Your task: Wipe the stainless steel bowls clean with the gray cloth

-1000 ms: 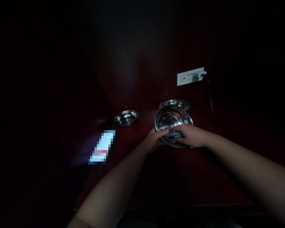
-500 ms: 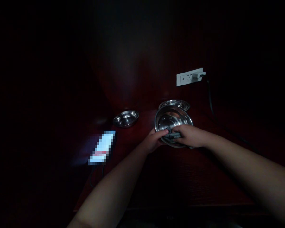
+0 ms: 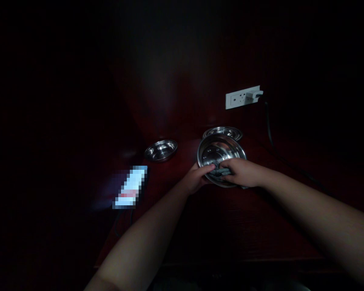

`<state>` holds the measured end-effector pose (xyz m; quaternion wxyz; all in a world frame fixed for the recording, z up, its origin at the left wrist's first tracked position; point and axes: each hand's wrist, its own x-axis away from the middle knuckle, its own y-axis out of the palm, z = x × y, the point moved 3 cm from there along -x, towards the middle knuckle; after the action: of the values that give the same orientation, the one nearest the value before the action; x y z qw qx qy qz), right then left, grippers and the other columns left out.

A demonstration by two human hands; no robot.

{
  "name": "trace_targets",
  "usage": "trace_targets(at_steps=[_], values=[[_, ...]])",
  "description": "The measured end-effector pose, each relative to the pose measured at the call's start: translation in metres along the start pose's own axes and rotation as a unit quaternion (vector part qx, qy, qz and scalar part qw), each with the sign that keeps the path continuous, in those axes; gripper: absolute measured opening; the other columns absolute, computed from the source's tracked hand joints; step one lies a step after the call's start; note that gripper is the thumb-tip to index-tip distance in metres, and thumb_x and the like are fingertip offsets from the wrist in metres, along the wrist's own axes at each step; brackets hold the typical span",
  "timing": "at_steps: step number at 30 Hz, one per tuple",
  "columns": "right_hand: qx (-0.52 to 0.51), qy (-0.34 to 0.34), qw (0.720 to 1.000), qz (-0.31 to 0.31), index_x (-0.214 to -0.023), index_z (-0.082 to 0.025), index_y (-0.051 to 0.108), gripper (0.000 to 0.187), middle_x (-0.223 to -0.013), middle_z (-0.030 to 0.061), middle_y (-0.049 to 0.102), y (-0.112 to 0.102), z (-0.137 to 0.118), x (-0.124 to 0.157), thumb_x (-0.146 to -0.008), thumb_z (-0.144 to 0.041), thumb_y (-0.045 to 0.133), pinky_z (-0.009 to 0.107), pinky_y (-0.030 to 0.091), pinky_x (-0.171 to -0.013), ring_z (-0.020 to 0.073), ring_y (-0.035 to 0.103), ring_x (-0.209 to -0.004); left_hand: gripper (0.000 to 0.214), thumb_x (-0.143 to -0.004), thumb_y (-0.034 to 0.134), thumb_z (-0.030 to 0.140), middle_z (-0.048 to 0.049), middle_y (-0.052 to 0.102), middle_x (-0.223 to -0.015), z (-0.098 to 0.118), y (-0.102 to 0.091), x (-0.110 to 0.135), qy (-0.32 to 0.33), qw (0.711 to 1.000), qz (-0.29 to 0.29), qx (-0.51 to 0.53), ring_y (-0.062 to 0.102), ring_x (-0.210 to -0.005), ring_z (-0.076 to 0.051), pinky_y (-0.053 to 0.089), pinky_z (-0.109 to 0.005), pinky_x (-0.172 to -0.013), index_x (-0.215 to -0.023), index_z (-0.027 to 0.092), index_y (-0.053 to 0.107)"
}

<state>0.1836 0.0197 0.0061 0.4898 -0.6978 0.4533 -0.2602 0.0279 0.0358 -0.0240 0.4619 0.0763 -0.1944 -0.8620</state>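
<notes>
A shiny steel bowl (image 3: 212,151) is tilted toward me above the dark red table. My left hand (image 3: 197,178) grips its lower left rim, the thumb over the edge and the fingers hidden beneath. Inside the bowl, my right hand (image 3: 241,171) is closed on a greyish-green cloth (image 3: 223,171), pressed near the lower wall. Part of the cloth is covered by my fingers. Just behind the bowl sits a steel dish (image 3: 223,131), partly hidden by it. A smaller steel bowl (image 3: 161,151) rests upright to the left.
A lit phone (image 3: 131,188), its screen blurred out, lies at the left with a cable below it. On the wall at the back right is a white socket (image 3: 236,100) with a plug in it. A dark cord (image 3: 269,131) hangs down from there.
Hands, bowl and cloth stay almost in place. The cloth between my right fingers looks slightly shifted, and the whole view has moved a little.
</notes>
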Motion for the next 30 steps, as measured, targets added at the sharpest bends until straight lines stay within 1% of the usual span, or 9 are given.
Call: trace_targets(at_steps=[8, 12, 22, 30], values=[[-0.002, -0.002, 1.000, -0.006, -0.092, -0.015, 0.065, 0.022, -0.084, 0.0085, 0.068, 0.0008, 0.0004, -0.0005, -0.077, -0.028, 0.057, 0.030, 0.043, -0.066, 0.0187, 0.059, -0.072, 0.053, -0.067, 0.073, 0.028, -0.0122, 0.067, -0.107, -0.0012, -0.0012, -0.0013, 0.006, 1.000, -0.007, 0.004, 0.064, -0.093, -0.025, 0.051, -0.044, -0.082, -0.116, 0.016, 0.057], [-0.001, -0.005, 1.000, 0.000, -0.091, -0.015, 0.065, 0.021, -0.085, 0.0087, 0.068, 0.0013, 0.0010, -0.0006, -0.076, -0.028, 0.058, 0.030, 0.043, -0.067, 0.0195, 0.060, -0.074, 0.054, -0.068, 0.073, 0.028, -0.0116, 0.067, -0.107, -0.0011, -0.0012, -0.0011, 0.003, 1.000, -0.008, 0.002, 0.064, -0.094, -0.025, 0.051, -0.044, -0.083, -0.118, 0.017, 0.056], [-0.001, -0.003, 1.000, -0.001, -0.091, -0.015, 0.064, 0.021, -0.085, 0.0090, 0.068, 0.0020, 0.0027, -0.0010, -0.077, -0.029, 0.057, 0.030, 0.043, -0.067, 0.0193, 0.060, -0.073, 0.055, -0.066, 0.073, 0.028, -0.0115, 0.067, -0.108, -0.0010, -0.0008, -0.0007, 0.001, 1.000, -0.001, 0.004, 0.064, -0.092, -0.025, 0.052, -0.043, -0.080, -0.118, 0.017, 0.056], [-0.002, -0.004, 1.000, 0.002, -0.091, -0.015, 0.064, 0.020, -0.085, 0.0089, 0.068, 0.0020, 0.0026, -0.0009, -0.077, -0.027, 0.057, 0.030, 0.043, -0.067, 0.0194, 0.060, -0.074, 0.054, -0.067, 0.073, 0.029, -0.0123, 0.067, -0.106, -0.0007, -0.0003, -0.0007, 0.003, 1.000, -0.007, 0.001, 0.064, -0.094, -0.026, 0.052, -0.043, -0.080, -0.117, 0.016, 0.057]])
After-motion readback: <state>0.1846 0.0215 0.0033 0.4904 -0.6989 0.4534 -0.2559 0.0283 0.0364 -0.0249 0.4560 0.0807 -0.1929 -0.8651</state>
